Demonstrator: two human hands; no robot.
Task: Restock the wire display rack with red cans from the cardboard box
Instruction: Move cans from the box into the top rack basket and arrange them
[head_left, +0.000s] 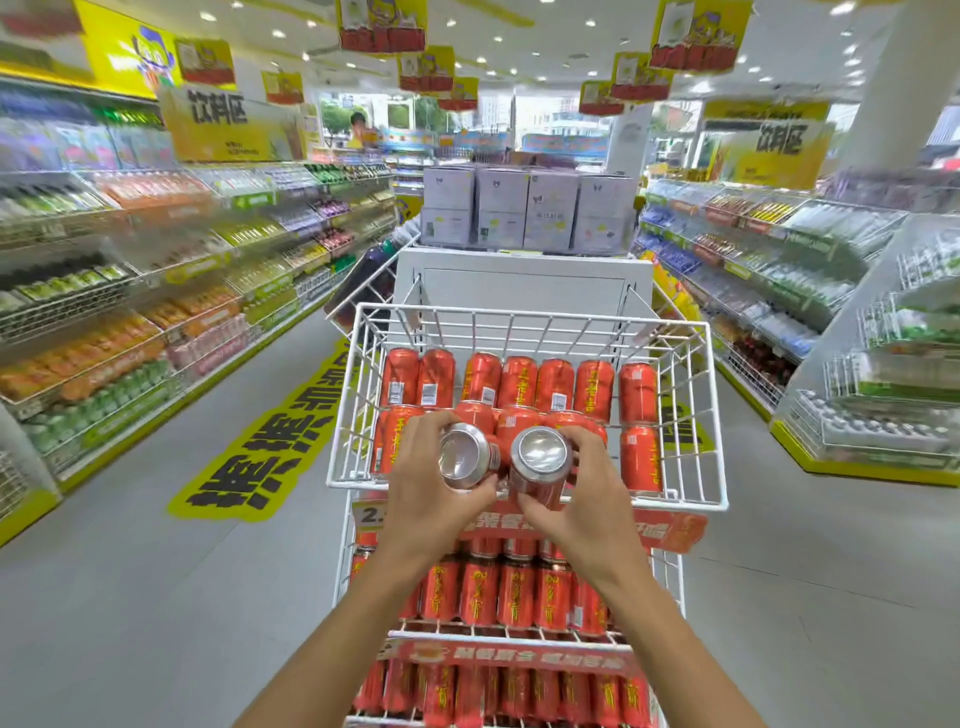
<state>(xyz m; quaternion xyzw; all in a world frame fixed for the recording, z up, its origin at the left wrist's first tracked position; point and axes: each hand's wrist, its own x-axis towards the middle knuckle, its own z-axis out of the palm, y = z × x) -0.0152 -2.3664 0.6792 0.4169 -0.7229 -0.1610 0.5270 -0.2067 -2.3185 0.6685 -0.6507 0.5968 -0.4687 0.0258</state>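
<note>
The white wire display rack (524, 314) stands right in front of me, its top basket holding several red cans (519, 382) lying on their sides in rows. My left hand (431, 499) grips one red can (465, 457) with its silver end toward me, over the basket's front edge. My right hand (587, 493) grips a second red can (540, 462) beside it, almost touching the first. Lower shelves of the rack hold upright red cans (514, 592). The cardboard box is not in view.
A white stand (524, 280) topped with pale purple boxes (527, 210) rises behind the rack. Stocked drink shelves line the aisle on the left (130, 291) and right (779, 280). Grey floor with a yellow sticker (270, 447) runs along the left. A person stands far back.
</note>
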